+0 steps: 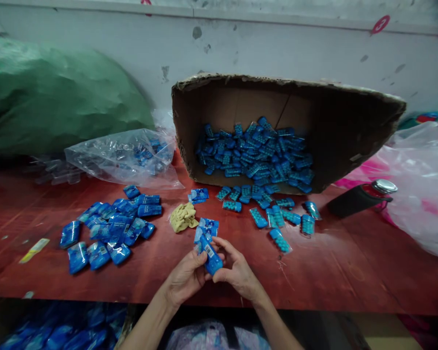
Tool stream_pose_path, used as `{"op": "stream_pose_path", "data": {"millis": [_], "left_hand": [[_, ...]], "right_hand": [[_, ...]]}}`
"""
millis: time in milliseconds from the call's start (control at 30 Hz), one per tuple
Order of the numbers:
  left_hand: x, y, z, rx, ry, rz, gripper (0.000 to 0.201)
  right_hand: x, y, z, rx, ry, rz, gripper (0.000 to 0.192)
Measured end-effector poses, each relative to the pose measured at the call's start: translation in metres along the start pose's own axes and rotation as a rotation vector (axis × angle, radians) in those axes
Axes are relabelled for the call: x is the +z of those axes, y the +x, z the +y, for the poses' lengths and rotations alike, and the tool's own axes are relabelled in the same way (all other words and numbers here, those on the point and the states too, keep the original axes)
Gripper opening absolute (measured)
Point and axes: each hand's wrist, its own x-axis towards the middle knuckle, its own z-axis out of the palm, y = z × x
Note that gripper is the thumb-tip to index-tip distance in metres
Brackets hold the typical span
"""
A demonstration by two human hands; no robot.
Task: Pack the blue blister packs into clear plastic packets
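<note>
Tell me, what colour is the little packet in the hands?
Blue, with a white label; the packet shows in the head view.

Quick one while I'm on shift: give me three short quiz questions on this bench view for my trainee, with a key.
1. True or false: both hands grip one blue packet.
2. The cardboard box is: A upright, B tipped on its side, C taped shut.
3. What lies on the table just left of the held packet's top?

Key:
1. True; the left hand and right hand both pinch it.
2. B; blue packets spill from its open mouth.
3. A crumpled yellow cloth.
</note>
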Motion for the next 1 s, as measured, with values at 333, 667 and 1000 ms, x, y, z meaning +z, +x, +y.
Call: {"op": "stream_pose_path", "data": {"millis": [333, 667, 1000], "left_hand": [[0.02, 0.003, -0.012, 0.058, 0.003, 0.235, 0.018], [0.002, -0.023, 0.061, 0.406, -0.213, 0.427, 0.028], [-0.025, 0.002, 0.087, 0.769, 0.727, 0.755, 0.042]], "right_hand": [[0.005, 0.001, 0.007, 0.01, -0.029, 0.153, 0.046], [-0.014, 0.0, 0.008, 0.048, 0.019, 0.168, 0.041], [0.021, 0.091, -0.008, -0.103, -1.013, 0.116, 0.047]]}}
